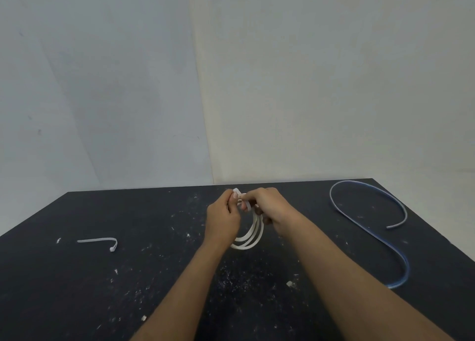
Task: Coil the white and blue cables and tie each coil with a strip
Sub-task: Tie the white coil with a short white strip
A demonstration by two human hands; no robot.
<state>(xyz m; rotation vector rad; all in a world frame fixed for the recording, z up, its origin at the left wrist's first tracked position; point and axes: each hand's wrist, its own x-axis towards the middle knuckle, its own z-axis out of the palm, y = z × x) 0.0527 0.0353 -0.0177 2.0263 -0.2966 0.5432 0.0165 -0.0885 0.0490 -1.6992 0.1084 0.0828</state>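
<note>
The white cable [250,238] hangs as a coil of several loops above the middle of the black table [77,289]. My right hand [270,204] grips the top of the coil. My left hand [222,217] pinches a white strip [237,193] at the coil's top, close against the right hand's fingers. The blue cable [372,227] lies uncoiled in an S-shaped curve on the right side of the table. A second white strip [99,241], bent at one end, lies flat on the table at the left.
White flecks and small scraps [290,284] are scattered over the table top. Two pale walls meet in a corner behind the table's far edge. The table's right edge runs close to the blue cable.
</note>
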